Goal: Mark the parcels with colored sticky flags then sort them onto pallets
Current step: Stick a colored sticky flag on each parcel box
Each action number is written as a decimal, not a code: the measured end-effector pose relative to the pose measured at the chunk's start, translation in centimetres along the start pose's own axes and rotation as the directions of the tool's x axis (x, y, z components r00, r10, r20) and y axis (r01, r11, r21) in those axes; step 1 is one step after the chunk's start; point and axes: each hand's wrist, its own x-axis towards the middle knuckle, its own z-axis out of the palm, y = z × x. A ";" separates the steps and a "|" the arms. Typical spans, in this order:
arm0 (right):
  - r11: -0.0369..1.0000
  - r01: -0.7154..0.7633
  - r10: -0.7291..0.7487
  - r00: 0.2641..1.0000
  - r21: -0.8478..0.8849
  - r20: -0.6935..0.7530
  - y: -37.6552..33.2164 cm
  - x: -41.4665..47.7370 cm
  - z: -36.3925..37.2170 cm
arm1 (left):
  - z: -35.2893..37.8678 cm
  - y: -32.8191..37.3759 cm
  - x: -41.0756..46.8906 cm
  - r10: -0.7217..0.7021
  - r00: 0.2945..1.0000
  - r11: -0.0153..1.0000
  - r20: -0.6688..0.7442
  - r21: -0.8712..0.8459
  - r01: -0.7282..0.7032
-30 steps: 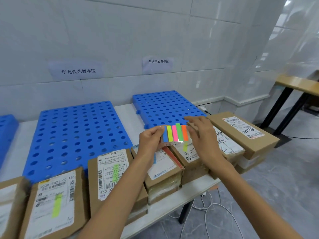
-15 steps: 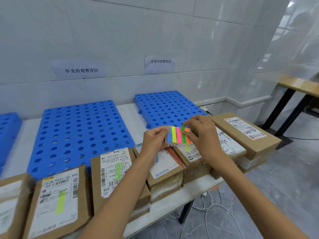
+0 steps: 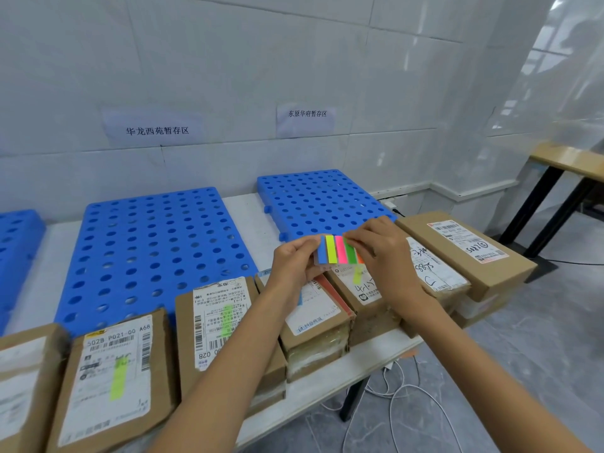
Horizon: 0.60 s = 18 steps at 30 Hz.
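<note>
My left hand (image 3: 295,263) pinches a pad of sticky flags (image 3: 336,249) with blue, yellow, pink, green and orange strips, held above the row of parcels. My right hand (image 3: 380,253) pinches the top of the green strip at the pad's right side. Several brown cardboard parcels lie along the table's front edge. One parcel (image 3: 114,377) and the parcel beside it (image 3: 222,325) carry a yellow-green flag on their labels. A parcel (image 3: 362,286) under my hands also shows a yellow flag. The far right parcel (image 3: 467,253) has no flag that I can see.
Two blue perforated pallets (image 3: 153,246) (image 3: 320,204) lie behind the parcels against the white tiled wall, each under a paper sign; part of a third pallet (image 3: 16,237) shows at the left. A wooden table (image 3: 568,158) stands at right. Cables (image 3: 402,390) trail on the floor.
Both hands with the pad have stayed almost in place. My right fingers have shifted along the pad's top edge to the green strip.
</note>
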 end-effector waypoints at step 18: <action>0.999 -0.039 0.039 0.999 -0.006 -0.018 -0.6 0.3 0.4 | -0.1 0.4 0.0 0.014 0.998 0.997 0.055 -0.076 -0.010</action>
